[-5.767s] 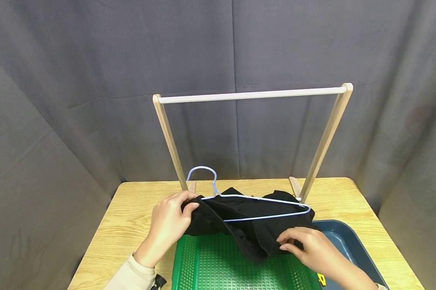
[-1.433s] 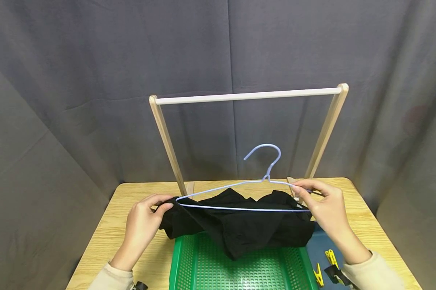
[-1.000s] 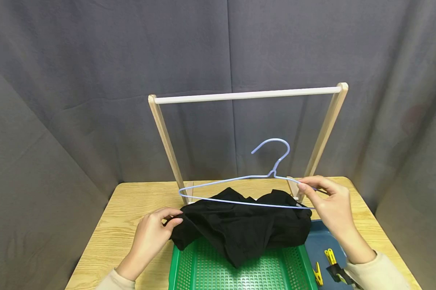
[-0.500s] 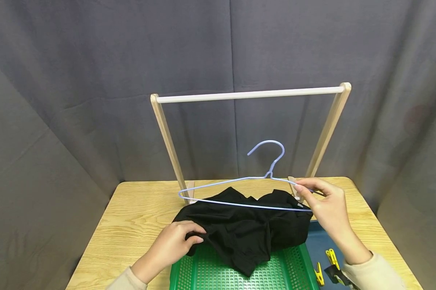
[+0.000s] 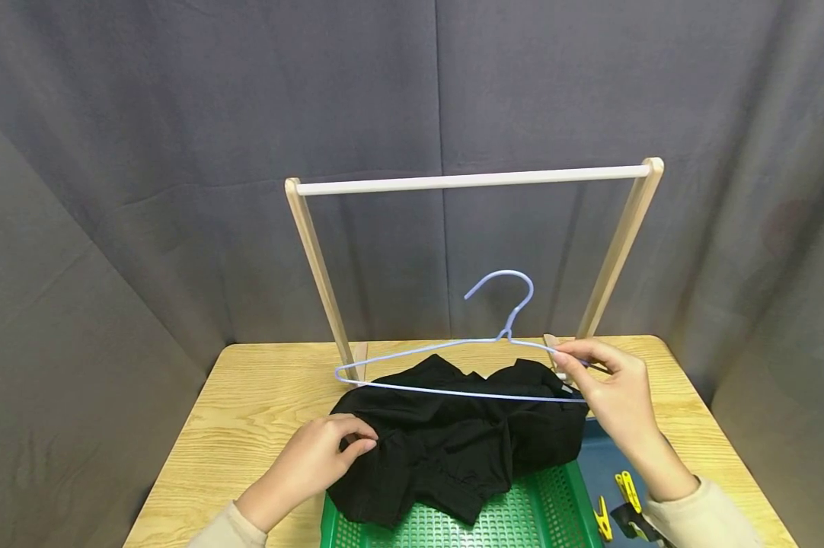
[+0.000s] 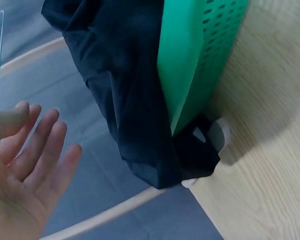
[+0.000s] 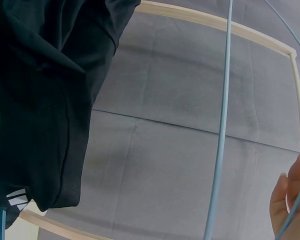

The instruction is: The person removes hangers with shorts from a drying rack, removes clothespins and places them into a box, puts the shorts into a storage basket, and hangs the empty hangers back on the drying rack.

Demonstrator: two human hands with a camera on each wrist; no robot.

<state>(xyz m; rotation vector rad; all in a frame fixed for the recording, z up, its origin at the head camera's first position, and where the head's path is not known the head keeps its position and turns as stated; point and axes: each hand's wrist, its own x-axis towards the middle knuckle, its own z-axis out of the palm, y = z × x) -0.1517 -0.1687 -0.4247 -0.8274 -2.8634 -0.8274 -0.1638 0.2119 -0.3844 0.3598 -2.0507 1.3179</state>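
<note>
My right hand pinches a pale blue clothes hanger near its right shoulder, with the hook up. In the right wrist view, the fingers of that hand are at the hanger's wire. A crumpled black garment drapes over the far part of a green basket, below and behind the hanger. By the garment's left side is my left hand, thumb near the fingertips. The left wrist view shows this hand apart from the cloth, fingers loosely extended and holding nothing.
A rack with a white rail and wooden posts stands behind the basket. To the right lies a blue tray with yellow clothespins. Grey curtains surround the wooden table.
Earlier my left hand pinched the garment around the hanger; it has let go and the cloth has dropped over the basket. My right hand took hold of the hanger, which now hangs free.
</note>
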